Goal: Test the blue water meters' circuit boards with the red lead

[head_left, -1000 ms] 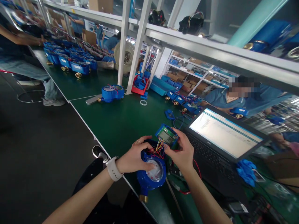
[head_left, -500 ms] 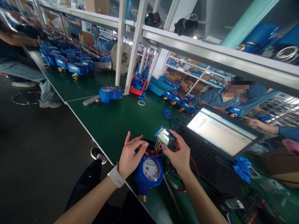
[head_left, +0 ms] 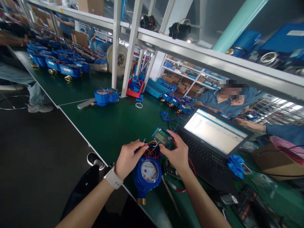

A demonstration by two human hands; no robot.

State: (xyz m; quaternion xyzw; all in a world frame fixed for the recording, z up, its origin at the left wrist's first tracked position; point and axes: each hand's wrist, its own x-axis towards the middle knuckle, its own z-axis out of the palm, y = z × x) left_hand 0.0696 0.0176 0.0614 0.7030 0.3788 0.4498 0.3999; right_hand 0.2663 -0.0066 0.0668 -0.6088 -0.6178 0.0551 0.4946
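A blue water meter (head_left: 149,171) with a round dial and a brass end lies at the table's near edge. Its upper housing is uncovered, showing red and other coloured wires (head_left: 152,153). My right hand (head_left: 177,152) grips a small display module (head_left: 162,136) by its right side, tilted above the housing, with digits on its screen. Thumb and fingertips of my left hand (head_left: 130,158) are pinched together on a thin wire (head_left: 145,143) beside the module. Yellow and white wires run between the module and the housing.
An open laptop (head_left: 213,133) stands to the right, with a crumpled blue glove (head_left: 235,165) by it. Another blue meter (head_left: 105,97) lies further back near a red bin (head_left: 135,87). Many meters (head_left: 59,63) fill the far left. A co-worker (head_left: 225,98) sits across the table.
My left hand has gone from spread fingers to a pinch on a wire. The display module has turned, and its screen now shows less glare. The whole view has shifted slightly.
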